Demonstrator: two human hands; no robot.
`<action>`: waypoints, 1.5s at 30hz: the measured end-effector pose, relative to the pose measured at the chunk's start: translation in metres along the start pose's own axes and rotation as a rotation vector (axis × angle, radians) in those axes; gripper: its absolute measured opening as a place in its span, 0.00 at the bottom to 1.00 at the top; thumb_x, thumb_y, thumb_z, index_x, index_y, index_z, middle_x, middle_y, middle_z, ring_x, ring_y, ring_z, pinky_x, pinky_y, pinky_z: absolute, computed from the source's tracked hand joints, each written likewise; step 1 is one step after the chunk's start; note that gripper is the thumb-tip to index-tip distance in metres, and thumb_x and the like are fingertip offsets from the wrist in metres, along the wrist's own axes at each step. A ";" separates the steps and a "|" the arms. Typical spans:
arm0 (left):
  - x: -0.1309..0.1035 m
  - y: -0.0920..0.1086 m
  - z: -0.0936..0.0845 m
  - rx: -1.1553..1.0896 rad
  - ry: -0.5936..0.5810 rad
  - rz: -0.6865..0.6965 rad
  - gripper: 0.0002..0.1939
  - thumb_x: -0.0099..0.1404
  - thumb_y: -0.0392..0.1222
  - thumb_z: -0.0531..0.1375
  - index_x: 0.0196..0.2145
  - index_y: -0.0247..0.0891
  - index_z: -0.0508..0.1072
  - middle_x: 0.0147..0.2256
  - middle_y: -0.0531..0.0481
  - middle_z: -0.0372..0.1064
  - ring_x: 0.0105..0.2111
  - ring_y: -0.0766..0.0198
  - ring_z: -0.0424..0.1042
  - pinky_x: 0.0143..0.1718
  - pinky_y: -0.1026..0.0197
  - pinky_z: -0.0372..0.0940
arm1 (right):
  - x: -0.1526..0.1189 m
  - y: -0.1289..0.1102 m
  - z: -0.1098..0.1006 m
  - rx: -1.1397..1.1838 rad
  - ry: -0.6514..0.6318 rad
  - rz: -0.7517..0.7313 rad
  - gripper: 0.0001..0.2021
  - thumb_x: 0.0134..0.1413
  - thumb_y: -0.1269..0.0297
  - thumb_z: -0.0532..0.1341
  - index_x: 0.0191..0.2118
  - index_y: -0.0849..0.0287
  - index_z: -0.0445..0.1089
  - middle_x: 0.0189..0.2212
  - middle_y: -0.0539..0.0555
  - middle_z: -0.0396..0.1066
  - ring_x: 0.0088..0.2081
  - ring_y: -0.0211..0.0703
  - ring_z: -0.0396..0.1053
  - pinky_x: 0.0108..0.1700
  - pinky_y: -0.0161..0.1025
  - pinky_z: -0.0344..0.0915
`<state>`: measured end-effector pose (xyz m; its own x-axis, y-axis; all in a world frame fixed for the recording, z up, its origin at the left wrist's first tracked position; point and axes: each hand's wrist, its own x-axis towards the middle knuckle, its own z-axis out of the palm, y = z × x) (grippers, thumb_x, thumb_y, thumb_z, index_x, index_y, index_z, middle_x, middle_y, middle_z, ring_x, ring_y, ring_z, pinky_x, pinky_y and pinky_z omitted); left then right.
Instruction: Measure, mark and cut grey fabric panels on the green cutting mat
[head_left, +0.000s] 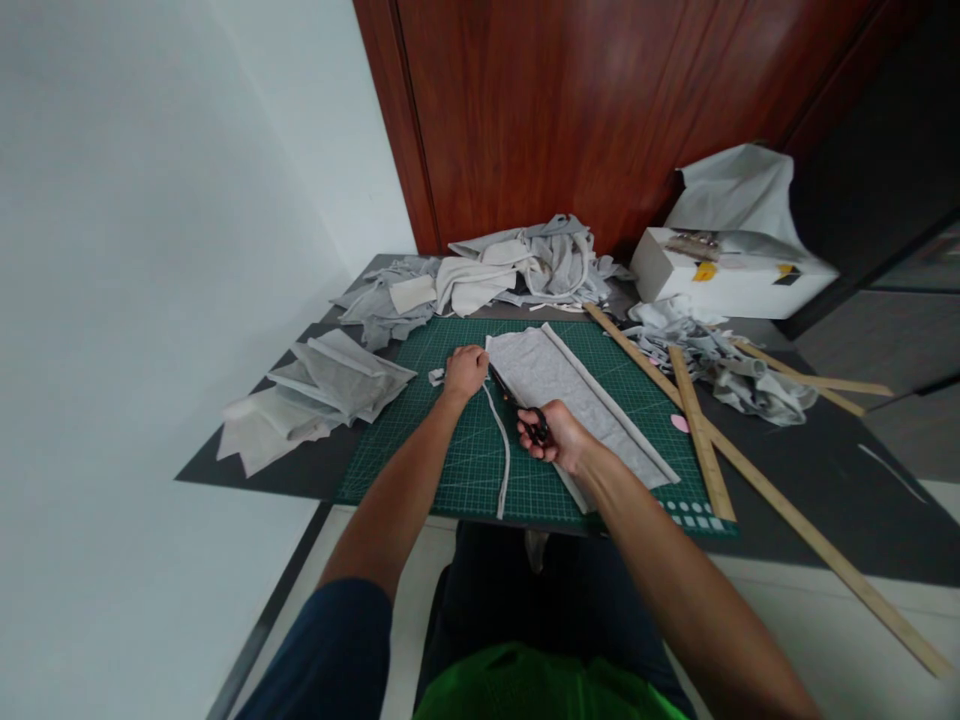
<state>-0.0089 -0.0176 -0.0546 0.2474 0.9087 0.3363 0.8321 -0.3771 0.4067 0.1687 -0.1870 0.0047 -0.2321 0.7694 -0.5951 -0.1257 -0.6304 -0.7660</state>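
A light grey fabric piece [585, 400] with a folded strip along its right edge lies slanted on the green cutting mat [465, 450]. My right hand [553, 437] is closed around the handles of black scissors [535, 424], whose blades point up and left along the fabric's left edge. My left hand [466, 370] is closed at the fabric's upper left corner; what its fingers pinch is too small to make out. A narrow pale strip [505, 455] runs down the mat from near my left hand. A small scrap [436, 377] lies just left of that hand.
Grey fabric sheets [337, 375] lie at the left, and heaped cloth [525, 262] lines the back. A white box [720, 280] stands at the back right beside a pile of scraps [720, 360]. Wooden rulers [795, 515] cross the right side. A pink piece [679, 423] is near them.
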 end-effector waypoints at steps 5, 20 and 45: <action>0.001 0.001 0.001 0.030 0.006 -0.019 0.15 0.74 0.36 0.53 0.39 0.41 0.80 0.48 0.44 0.79 0.51 0.54 0.73 0.58 0.52 0.64 | -0.021 0.000 -0.028 -0.068 0.087 -0.097 0.11 0.55 0.59 0.60 0.26 0.59 0.67 0.16 0.51 0.66 0.13 0.33 0.56 0.16 0.33 0.37; -0.005 0.050 -0.016 0.291 -0.112 -0.043 0.18 0.74 0.40 0.53 0.43 0.33 0.83 0.48 0.35 0.79 0.53 0.47 0.72 0.56 0.49 0.64 | 0.003 -0.011 -0.090 -0.431 0.378 -0.258 0.15 0.59 0.64 0.59 0.22 0.59 0.68 0.16 0.52 0.69 0.15 0.34 0.61 0.18 0.36 0.50; 0.010 0.011 0.005 -0.028 -0.102 0.141 0.11 0.68 0.40 0.62 0.43 0.47 0.85 0.54 0.50 0.79 0.60 0.54 0.73 0.66 0.47 0.63 | -0.019 0.003 -0.098 -0.574 0.373 -0.235 0.19 0.61 0.57 0.61 0.20 0.59 0.70 0.13 0.53 0.68 0.17 0.37 0.64 0.22 0.35 0.53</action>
<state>0.0047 -0.0114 -0.0508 0.4106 0.8596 0.3043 0.7722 -0.5052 0.3853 0.2675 -0.1933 -0.0104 0.0962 0.9265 -0.3637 0.4184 -0.3692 -0.8298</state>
